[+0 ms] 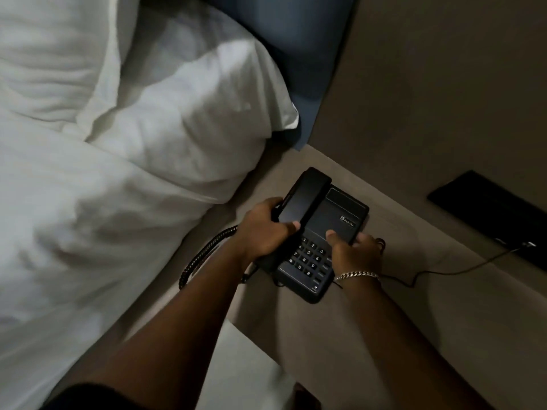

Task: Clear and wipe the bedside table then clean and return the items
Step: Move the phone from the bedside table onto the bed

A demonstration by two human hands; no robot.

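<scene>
A black desk telephone (334,220) with a keypad stands on the beige bedside table (414,291). Its handset (305,196) rests on the cradle along the phone's left side. My left hand (263,229) wraps around the handset and the phone's left edge. My right hand (355,250), with a chain bracelet on the wrist, grips the phone's right edge, thumb on top near the keypad. A coiled black cord (204,255) hangs off the phone's left toward the bed.
A thin black cable (444,272) runs from the phone to a dark wall panel (491,214) at the right. White pillows (183,122) and bedding (74,217) fill the left. A blue headboard (299,54) stands behind. A white sheet (245,365) lies below the table's near edge.
</scene>
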